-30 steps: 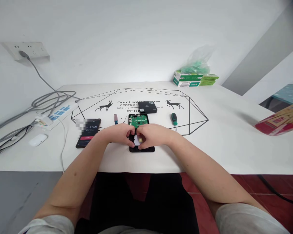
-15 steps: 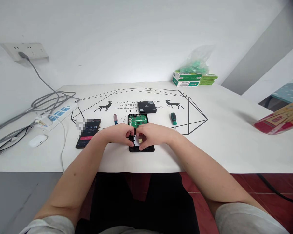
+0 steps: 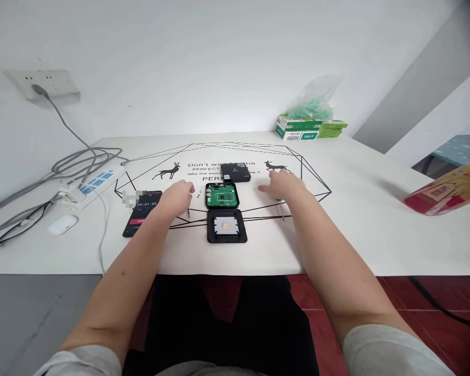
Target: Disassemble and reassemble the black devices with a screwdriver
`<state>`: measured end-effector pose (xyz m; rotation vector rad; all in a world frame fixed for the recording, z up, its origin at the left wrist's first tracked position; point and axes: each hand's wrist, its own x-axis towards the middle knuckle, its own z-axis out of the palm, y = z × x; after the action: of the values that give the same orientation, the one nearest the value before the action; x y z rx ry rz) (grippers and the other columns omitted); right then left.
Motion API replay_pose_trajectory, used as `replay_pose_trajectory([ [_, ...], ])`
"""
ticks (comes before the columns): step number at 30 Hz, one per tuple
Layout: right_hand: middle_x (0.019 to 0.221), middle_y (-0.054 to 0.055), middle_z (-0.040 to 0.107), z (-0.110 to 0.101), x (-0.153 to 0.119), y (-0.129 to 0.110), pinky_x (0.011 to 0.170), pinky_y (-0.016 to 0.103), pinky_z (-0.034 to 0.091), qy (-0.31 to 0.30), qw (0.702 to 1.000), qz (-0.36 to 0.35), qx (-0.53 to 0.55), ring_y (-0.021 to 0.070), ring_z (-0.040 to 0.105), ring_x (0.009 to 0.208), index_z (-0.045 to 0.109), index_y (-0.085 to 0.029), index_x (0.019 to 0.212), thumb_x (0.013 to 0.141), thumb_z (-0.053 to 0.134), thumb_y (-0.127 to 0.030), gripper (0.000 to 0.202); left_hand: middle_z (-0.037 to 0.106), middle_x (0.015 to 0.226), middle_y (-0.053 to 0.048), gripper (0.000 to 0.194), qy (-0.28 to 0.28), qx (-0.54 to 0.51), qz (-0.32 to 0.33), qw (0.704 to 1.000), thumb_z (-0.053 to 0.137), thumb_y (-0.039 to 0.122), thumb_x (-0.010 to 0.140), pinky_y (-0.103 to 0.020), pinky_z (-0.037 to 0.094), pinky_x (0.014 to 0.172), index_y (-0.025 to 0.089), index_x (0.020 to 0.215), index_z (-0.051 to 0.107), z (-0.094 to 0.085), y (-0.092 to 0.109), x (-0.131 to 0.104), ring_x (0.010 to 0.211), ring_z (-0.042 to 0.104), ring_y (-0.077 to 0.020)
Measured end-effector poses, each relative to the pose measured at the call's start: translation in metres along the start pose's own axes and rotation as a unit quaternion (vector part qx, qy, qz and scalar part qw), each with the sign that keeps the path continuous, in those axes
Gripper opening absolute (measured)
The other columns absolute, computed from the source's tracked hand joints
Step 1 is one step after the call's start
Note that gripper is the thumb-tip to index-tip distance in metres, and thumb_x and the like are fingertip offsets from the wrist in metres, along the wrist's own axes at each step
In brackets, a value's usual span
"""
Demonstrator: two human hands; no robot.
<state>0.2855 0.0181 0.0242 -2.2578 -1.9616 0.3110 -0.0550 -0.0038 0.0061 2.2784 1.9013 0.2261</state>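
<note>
My left hand point(image 3: 179, 196) has its fingers curled over the small screwdriver; only the metal shaft point(image 3: 188, 213) shows below them. On the right, my right hand point(image 3: 284, 184) hovers over the green-handled screwdriver, thumb and fingers apart. Most of that handle is hidden, and its thin shaft point(image 3: 282, 212) points toward me. Between my hands lies an opened black case half with a green circuit board point(image 3: 221, 196) in it. Nearer to me is a black square cover point(image 3: 243, 237) with a pale metal plate point(image 3: 231, 226) inside. Several tiny screws point(image 3: 199, 193) lie beside my left fingers.
A black flat box point(image 3: 235, 171) lies behind the board. To the left are a phone point(image 3: 143, 209) with a running timer, a power strip point(image 3: 102, 185), cables, glasses and a white earbud case point(image 3: 63, 224). Green boxes point(image 3: 300, 125) stand by the wall; a red package point(image 3: 434, 197) is far right.
Both hands have left the black cover with the metal plate and moved apart. My left hand went to the small screwdriver, my right hand to the green-handled one. The cover now lies uncovered.
</note>
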Motion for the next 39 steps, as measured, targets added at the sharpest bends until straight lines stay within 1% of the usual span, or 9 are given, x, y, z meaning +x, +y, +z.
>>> replay_pose_trajectory([
  [3,0.114,0.031,0.073,-0.002,0.015,0.022,0.082,0.048,0.05,-0.018,0.999,0.035,0.019,0.0404,0.069,0.108,0.071,-0.012,0.102,0.09,0.078,-0.043,0.034,0.072,0.123,-0.015,0.024,-0.015,-0.008,0.009,1.0,0.06,0.02,0.096,-0.04,0.053,0.09,0.021,0.114,0.076,0.009,-0.002,0.005,0.109,0.07,-0.0341],
  [7,0.065,0.015,0.068,-0.003,0.021,0.025,0.076,0.045,0.05,-0.04,0.996,0.016,0.077,0.0324,0.067,0.083,0.063,-0.02,0.071,0.085,0.083,-0.035,0.028,0.072,0.123,-0.016,0.023,-0.002,-0.02,0.006,1.0,0.06,0.021,0.096,-0.042,0.054,0.094,0.021,0.111,0.077,0.012,-0.001,0.007,0.11,0.07,-0.0355],
  [10,0.069,0.009,0.071,-0.003,0.019,0.015,0.077,0.04,0.057,-0.024,0.983,-0.017,0.181,0.0227,0.068,0.074,0.062,-0.022,0.072,0.095,0.074,-0.045,0.034,0.071,0.124,-0.017,0.024,0.022,-0.033,-0.001,0.999,0.057,0.02,0.097,-0.044,0.054,0.097,0.021,0.111,0.077,0.011,-0.003,0.008,0.111,0.069,-0.0354],
  [12,0.081,0.007,0.076,0.001,0.017,0.004,0.08,0.036,0.062,0.0,0.932,-0.047,0.358,0.0167,0.07,0.072,0.063,-0.022,0.082,0.099,0.071,-0.046,0.031,0.071,0.125,-0.017,0.023,0.043,-0.036,-0.012,0.998,0.057,0.021,0.097,-0.047,0.052,0.103,0.022,0.109,0.076,0.01,-0.004,0.009,0.121,0.065,-0.0377],
  [15,0.086,0.005,0.078,0.013,0.009,-0.019,0.084,0.035,0.069,-0.019,0.788,-0.091,0.609,0.0165,0.077,0.077,0.06,-0.023,0.088,0.085,0.09,-0.049,0.04,0.073,0.125,-0.015,0.024,0.105,-0.134,-0.049,0.984,0.062,0.021,0.094,-0.048,0.052,0.107,0.024,0.114,0.075,0.009,-0.001,0.012,0.13,0.06,-0.0378],
  [18,0.083,0.0,0.076,0.032,-0.004,-0.045,0.087,0.034,0.07,-0.049,0.733,-0.122,0.667,0.0166,0.079,0.081,0.059,-0.024,0.092,0.066,0.102,-0.057,0.06,0.074,0.121,-0.011,0.026,0.152,-0.358,-0.092,0.917,0.062,0.021,0.092,-0.04,0.056,0.095,0.022,0.117,0.071,0.006,0.005,0.013,0.11,0.069,-0.0286],
  [22,0.075,-0.008,0.064,0.052,-0.02,-0.069,0.097,0.04,0.069,-0.045,0.726,-0.149,0.67,0.0148,0.073,0.079,0.06,-0.025,0.097,0.053,0.103,-0.065,0.073,0.075,0.119,-0.01,0.017,0.162,-0.475,-0.13,0.855,0.061,0.024,0.094,-0.034,0.055,0.086,0.02,0.108,0.07,-0.002,0.012,0.011,0.099,0.069,-0.0229],
  [34,0.082,-0.007,0.058,0.056,-0.023,-0.074,0.102,0.046,0.064,-0.028,0.771,-0.162,0.616,0.0171,0.067,0.082,0.055,-0.028,0.099,0.059,0.093,-0.065,0.066,0.076,0.121,-0.01,0.033,0.136,-0.495,-0.118,0.85,0.058,0.015,0.078,-0.034,0.055,0.083,0.021,0.108,0.069,0.008,0.01,0.014,0.098,0.069,-0.0215],
  [39,0.081,-0.008,0.059,0.056,-0.023,-0.074,0.103,0.045,0.066,-0.021,0.75,-0.155,0.642,0.016,0.067,0.082,0.057,-0.027,0.098,0.056,0.097,-0.065,0.07,0.077,0.119,-0.011,0.029,0.136,-0.512,-0.119,0.84,0.061,0.016,0.077,-0.035,0.057,0.086,0.021,0.105,0.068,0.006,0.012,0.013,0.106,0.07,-0.0237],
])
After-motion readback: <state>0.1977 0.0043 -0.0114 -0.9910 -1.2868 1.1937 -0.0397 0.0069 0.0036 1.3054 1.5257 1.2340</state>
